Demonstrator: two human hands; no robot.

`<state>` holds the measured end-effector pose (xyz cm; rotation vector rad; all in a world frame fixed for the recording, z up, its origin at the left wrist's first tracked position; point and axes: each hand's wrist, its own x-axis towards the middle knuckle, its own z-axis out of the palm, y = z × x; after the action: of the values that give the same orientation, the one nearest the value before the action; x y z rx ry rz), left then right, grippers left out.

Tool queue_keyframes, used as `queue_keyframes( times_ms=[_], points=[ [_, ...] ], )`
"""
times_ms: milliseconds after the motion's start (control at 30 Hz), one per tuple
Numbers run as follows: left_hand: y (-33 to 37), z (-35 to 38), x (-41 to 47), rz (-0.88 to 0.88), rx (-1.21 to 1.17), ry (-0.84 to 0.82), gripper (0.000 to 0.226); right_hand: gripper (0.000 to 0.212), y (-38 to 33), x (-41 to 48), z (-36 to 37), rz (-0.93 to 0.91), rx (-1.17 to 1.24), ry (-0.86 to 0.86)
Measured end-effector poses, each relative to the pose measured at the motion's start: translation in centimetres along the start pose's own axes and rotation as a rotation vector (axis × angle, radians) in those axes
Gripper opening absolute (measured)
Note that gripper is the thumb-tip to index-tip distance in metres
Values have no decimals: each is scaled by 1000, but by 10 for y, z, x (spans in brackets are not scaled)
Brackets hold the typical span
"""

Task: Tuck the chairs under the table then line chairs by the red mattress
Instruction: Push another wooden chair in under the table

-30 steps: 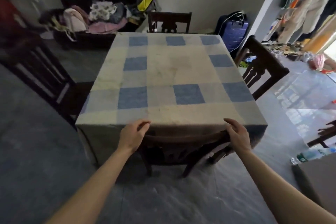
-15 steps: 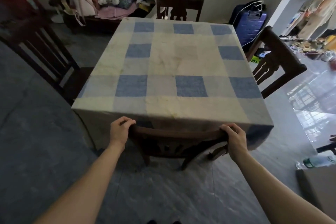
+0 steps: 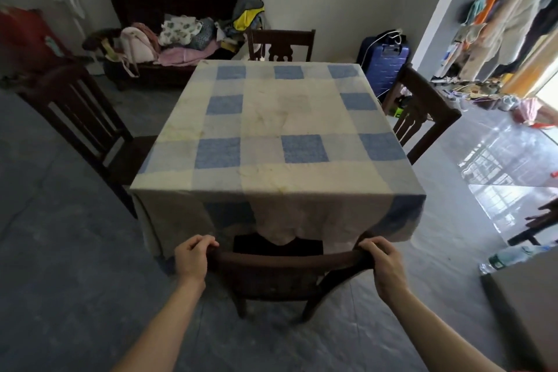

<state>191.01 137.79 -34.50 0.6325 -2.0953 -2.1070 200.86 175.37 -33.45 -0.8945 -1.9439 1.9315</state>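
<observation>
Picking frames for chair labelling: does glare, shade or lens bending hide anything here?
Head view: daylight glares off the floor at right. Head view: the left chair sits in shade, still readable. Head view: wide-angle bending smears the corners; the near chair, gripped by the left hand and right hand, is sharp.

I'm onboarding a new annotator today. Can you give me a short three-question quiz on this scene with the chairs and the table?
1. True or false: the left hand and the right hand both grip the top rail of the near chair.
2. The tablecloth is: A plain red; B blue-and-white checked; C green striped.
3. Fill in: the suitcase by the far wall is ____ in colour.
Key: 1 true; 2 B; 3 blue.
</observation>
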Motion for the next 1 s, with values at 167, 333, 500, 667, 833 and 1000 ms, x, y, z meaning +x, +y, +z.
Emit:
queue_keyframes(
  times_ms=[167,333,500,667,833,1000],
  points=[
    [-12,-44,-54,-9,40,-24,29,9,17,-68,-19,13,27,23],
    [-21,-81,-99,-2,91,-37,36,14,28,-126,-37,23,51,37],
    [-32,-100,-131,-10,107,-19,32,18,37,-154,-51,41,69,38],
    [-34,-105,-136,-28,114,-54,32,15,39,-159,-57,56,47,26],
    [-32,-107,-137,-14,173,-103,22,11,39,-155,-58,52,-8,-4],
    [-20,-110,-136,94,397,-176,33,9,28,-158,-65,41,-125,-102]
  ],
)
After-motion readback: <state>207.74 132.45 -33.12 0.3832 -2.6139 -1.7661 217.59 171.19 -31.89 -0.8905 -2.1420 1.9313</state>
